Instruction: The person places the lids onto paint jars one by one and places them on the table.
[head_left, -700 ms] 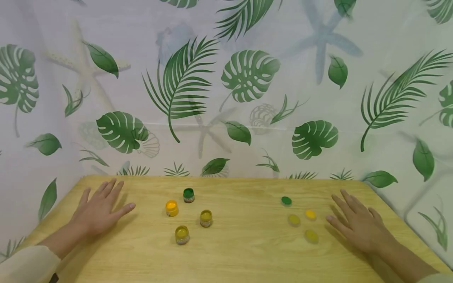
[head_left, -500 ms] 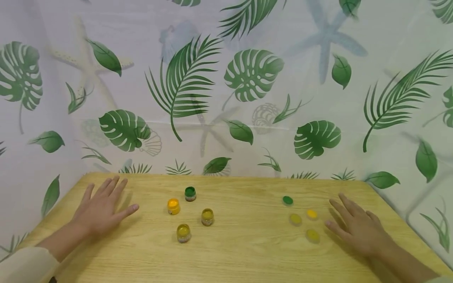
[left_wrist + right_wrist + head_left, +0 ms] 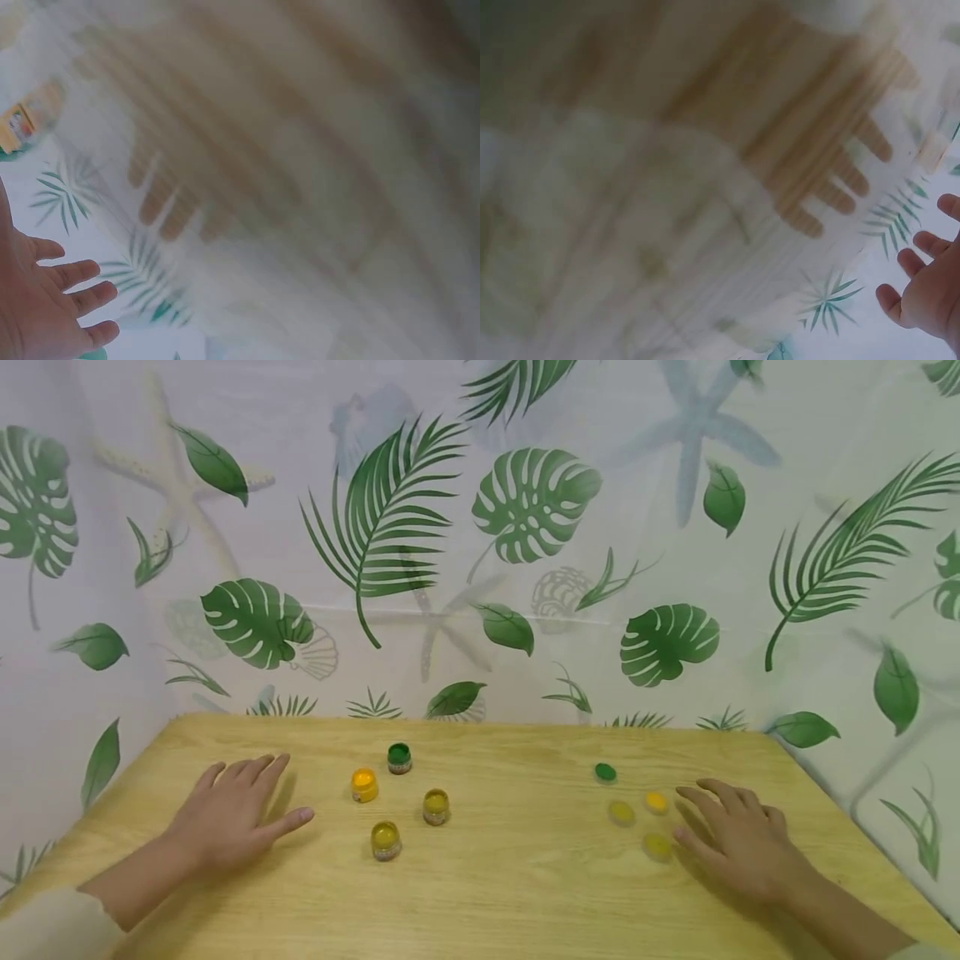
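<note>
My left hand [image 3: 228,818] hovers low over the left side of the table, fingers spread, thumb toward several small open paint jars. These are a green jar [image 3: 399,759], an orange-yellow jar [image 3: 364,786] and two olive-yellow jars, one to the right [image 3: 436,807] and one nearer me [image 3: 386,842]. On the right, my right hand [image 3: 738,843] has its fingertips close beside the round lids: a green lid [image 3: 605,772], a yellow lid [image 3: 656,802] and two olive ones. Both hands hold nothing. In the wrist views, the left hand [image 3: 52,307] and right hand [image 3: 934,289] show relaxed, parted fingers.
The wood-grain table [image 3: 510,893] meets a white leaf-print cloth [image 3: 555,677] at its back edge, and the cloth also rises at both sides. A wide stretch of tabletop lies between jars and lids. Blurred reflections fill much of both wrist views.
My left hand has moved slightly right, toward the jars. The right hand has moved left, bringing its fingers closer to the lids. The head view has shifted a little; jars and lids stay put.
</note>
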`<state>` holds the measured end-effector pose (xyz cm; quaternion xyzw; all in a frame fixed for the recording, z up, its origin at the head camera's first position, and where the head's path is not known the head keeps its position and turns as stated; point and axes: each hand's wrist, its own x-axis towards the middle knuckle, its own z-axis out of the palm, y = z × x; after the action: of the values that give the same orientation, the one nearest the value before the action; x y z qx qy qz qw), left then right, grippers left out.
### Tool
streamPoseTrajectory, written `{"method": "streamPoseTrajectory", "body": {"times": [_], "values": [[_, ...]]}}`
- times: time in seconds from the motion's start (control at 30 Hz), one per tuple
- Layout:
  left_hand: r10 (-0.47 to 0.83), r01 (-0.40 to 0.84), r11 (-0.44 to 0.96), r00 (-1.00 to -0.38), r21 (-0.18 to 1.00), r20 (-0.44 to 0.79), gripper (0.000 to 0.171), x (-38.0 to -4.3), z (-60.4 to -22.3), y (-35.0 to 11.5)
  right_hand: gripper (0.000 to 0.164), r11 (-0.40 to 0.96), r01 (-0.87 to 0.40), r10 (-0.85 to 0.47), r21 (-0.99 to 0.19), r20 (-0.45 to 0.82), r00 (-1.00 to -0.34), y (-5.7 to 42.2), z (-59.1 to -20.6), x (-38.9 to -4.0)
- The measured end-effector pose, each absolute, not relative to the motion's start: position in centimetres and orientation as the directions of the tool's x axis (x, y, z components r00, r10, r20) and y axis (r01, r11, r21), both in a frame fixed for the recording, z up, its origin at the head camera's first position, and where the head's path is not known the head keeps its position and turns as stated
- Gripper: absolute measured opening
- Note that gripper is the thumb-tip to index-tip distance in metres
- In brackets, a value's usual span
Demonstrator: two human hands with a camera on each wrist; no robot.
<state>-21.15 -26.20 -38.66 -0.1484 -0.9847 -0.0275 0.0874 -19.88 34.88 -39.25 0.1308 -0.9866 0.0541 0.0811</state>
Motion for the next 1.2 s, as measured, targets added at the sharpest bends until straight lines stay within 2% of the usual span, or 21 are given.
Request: {"method": "streamPoseTrajectory", "body": {"times": [0.37,0.63,0.8,0.97,1.2], "values": [[0.321,0.336,0.940,-0.931,0.061,0.174,0.086,-20.5,-37.8,-22.9,0.048,0.932,-0.361,-0.347,-0.032,0.212,-0.914,33.4,-39.0,-19.7],[0.388,0.395,0.917,-0.917,0.064,0.096,0.084,-20.0,-37.7,-19.8,0.036,0.921,-0.389,-0.374,-0.032,0.212,-0.903,32.7,-38.9,-19.6],[0.438,0.441,0.891,-0.897,0.111,0.050,0.080,-20.0,-38.3,-17.8,0.031,0.917,-0.397,-0.382,-0.032,0.213,-0.899,32.3,-38.8,-19.5],[0.474,0.475,0.865,-0.879,0.161,0.046,0.066,-20.1,-38.6,-16.4,0.026,0.915,-0.402,-0.389,-0.025,0.203,-0.898,32.0,-38.7,-19.7],[0.504,0.518,0.846,-0.854,0.129,0.127,0.040,-20.1,-38.8,-15.7,0.021,0.905,-0.425,-0.409,-0.028,0.221,-0.886,31.9,-39.1,-19.6]]}}
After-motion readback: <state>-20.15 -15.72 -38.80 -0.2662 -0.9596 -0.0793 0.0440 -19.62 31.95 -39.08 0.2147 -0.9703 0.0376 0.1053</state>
